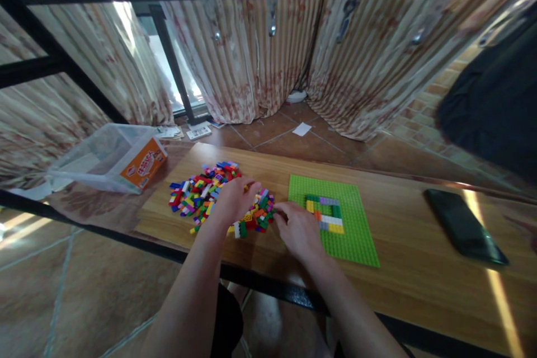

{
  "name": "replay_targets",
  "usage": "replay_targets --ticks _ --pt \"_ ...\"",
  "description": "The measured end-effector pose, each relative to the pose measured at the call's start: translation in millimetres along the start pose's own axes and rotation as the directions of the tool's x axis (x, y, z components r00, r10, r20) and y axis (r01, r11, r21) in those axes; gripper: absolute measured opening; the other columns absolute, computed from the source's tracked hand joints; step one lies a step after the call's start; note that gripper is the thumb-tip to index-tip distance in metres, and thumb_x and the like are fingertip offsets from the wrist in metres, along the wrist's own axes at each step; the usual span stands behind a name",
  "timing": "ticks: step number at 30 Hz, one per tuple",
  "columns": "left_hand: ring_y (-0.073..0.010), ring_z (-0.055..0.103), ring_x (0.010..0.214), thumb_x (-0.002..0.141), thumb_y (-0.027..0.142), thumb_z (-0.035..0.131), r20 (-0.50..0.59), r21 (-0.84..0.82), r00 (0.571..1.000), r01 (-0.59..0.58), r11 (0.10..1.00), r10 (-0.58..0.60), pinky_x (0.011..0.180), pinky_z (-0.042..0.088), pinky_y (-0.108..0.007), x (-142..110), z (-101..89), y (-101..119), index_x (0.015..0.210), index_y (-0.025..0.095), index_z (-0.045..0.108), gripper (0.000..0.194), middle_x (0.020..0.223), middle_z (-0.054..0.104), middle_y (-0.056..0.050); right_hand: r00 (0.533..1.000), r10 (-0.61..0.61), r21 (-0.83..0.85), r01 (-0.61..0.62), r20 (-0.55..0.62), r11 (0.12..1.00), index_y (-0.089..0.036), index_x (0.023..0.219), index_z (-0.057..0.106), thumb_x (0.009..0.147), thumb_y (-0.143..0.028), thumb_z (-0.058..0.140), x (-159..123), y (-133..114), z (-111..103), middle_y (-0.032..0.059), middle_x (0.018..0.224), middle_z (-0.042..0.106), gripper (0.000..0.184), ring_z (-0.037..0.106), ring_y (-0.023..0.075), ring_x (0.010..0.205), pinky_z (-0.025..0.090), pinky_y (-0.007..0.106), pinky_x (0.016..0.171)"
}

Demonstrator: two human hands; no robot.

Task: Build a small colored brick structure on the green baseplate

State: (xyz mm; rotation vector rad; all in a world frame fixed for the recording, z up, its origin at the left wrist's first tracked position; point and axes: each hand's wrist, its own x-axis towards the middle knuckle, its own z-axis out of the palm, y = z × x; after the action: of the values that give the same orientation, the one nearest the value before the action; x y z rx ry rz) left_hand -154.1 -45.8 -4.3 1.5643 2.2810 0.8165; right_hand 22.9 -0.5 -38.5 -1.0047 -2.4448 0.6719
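Nearest: bare right hand (300, 232), low over a wood-grain table (405, 246) with a dark metal edge, fingers bent toward the right fringe of a broad heap of small, loose, multicoloured plastic bricks (205, 193); grip partly hidden, cannot tell whether closed on a brick or holding nothing. Slightly farther: bare left hand (235, 196), above the middle of the heap, fingers among or just over the pieces; grip likewise impossible to tell at this size. To the right of the heap, flat on the table: square, bright-green, studded plastic baseplate (356, 243). Set on the baseplate: low four-sided ring of plastic bricks (334, 221) in yellow, dark green, lavender, orange and white, with bare green studs at its centre. Done, by present appearance: outline apparently closed on all four sides; number of layers not clear. Left: wide bare margins on the baseplate and a large unsorted stock in the heap; by judgement, an early stage. Farther right: black, flat, rectangular phone (465, 227), well apart from the baseplate. Far left: clear plastic box (98, 180) with an orange label. Beyond: white paper sheet (301, 129) on brown tiled floor (268, 137); striped, red-patterned fabric curtains (289, 56).
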Motion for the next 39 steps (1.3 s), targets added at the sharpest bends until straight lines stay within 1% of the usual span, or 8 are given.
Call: replay_targets --ticks 7,12,16,19,24,30,32,39 --pt "-0.0157 0.064 0.079 0.09 0.024 0.042 0.116 -0.504 0.993 0.091 0.859 -0.037 0.073 0.049 -0.026 -6.8 3.5 4.8 0.106 0.016 0.067 0.031 0.095 0.071 -0.006 0.989 0.019 0.297 0.026 -0.149 0.954 -0.021 0.099 0.07 0.09 -0.028 0.055 3.1 -3.3 1.0 0.0061 0.093 0.073 0.019 0.066 0.0185 0.079 0.049 0.031 0.076" --pt "-0.0181 0.064 0.096 0.087 0.023 0.05 0.155 -0.584 0.985 0.031 0.811 0.074 0.086 0.049 -0.028 -10.7 13.7 19.0 0.107 0.017 0.069 0.028 0.106 0.071 -0.007 0.986 0.09 0.539 -0.001 -0.139 0.842 -0.019 0.104 0.069 0.085 -0.036 0.063 1.5 -7.0 -3.7 0.0046 0.085 0.072 0.026 0.064 0.0173 0.073 0.049 0.03 0.066" --pt "-0.0155 0.063 0.08 0.088 0.027 0.052 0.178 -0.653 0.978 0.035 0.757 0.108 0.073 0.049 -0.026 -11.0 22.5 27.7 0.102 0.016 0.069 0.025 0.092 0.071 -0.005 0.974 0.153 0.615 -0.019 -0.166 0.789 -0.019 0.097 0.071 0.082 -0.035 0.066 1.9 -2.1 -4.3 0.0026 0.078 0.071 0.023 0.063 0.0166 0.069 0.05 0.031 0.067" --pt "-0.0109 0.057 0.062 0.085 0.03 0.058 0.236 -0.77 0.969 0.14 0.623 0.074 0.059 0.044 -0.023 -10.0 26.6 32.7 0.099 0.015 0.067 0.022 0.074 0.065 0.0 0.962 0.201 0.701 -0.013 -0.186 0.713 -0.02 0.093 0.072 0.081 -0.035 0.068 3.8 -0.3 -6.9 0.003 0.08 0.073 0.02 0.066 0.0173 0.073 0.052 0.033 0.072" --pt "-0.0087 0.058 0.06 0.071 0.031 0.076 0.289 -0.854 0.957 0.258 0.452 -0.002 0.061 0.048 -0.022 -9.2 24.4 38.8 0.077 0.013 0.063 0.024 0.068 0.065 -0.001 0.93 0.321 0.816 -0.04 -0.181 0.576 -0.02 0.083 0.074 0.072 -0.038 0.077 6.0 -2.7 -11.8 0.0029 0.076 0.074 0.022 0.066 0.017 0.07 0.053 0.033 0.069" --pt "-0.0113 0.063 0.064 0.069 0.029 0.078 0.372 -0.807 0.925 0.282 0.519 0.075 0.063 0.051 -0.023 -10.4 9.7 34.2 0.08 0.014 0.07 0.02 0.069 0.069 -0.002 0.92 0.374 0.867 -0.087 -0.119 0.49 -0.021 0.083 0.076 0.068 -0.038 0.078 5.6 2.4 -13.2 0.0012 0.068 0.071 0.023 0.058 0.0131 0.057 0.048 0.028 0.055" --pt "-0.0117 0.063 0.063 0.075 0.029 0.072 0.389 -0.769 0.913 0.248 0.589 0.125 0.063 0.051 -0.024 -10.0 2.8 28.3 0.084 0.015 0.072 0.017 0.071 0.07 -0.003 0.918 0.383 0.846 -0.118 -0.108 0.52 -0.021 0.085 0.076 0.07 -0.039 0.076 5.5 6.6 -13.0 0.0014 0.067 0.071 0.024 0.057 0.0133 0.055 0.048 0.029 0.054" --pt "-0.0162 0.065 0.074 0.082 0.025 0.06 0.1 -0.361 0.99 -0.059 0.931 0.102 0.069 0.049 -0.025 -6.0 -16.5 -8.0 0.086 0.017 0.076 0.019 0.08 0.074 -0.004 0.979 0.127 0.352 -0.063 -0.162 0.934 -0.021 0.092 0.076 0.082 -0.029 0.061 0.6 13.2 -3.8 0.0067 0.088 0.075 0.02 0.067 0.0213 0.078 0.051 0.037 0.076"
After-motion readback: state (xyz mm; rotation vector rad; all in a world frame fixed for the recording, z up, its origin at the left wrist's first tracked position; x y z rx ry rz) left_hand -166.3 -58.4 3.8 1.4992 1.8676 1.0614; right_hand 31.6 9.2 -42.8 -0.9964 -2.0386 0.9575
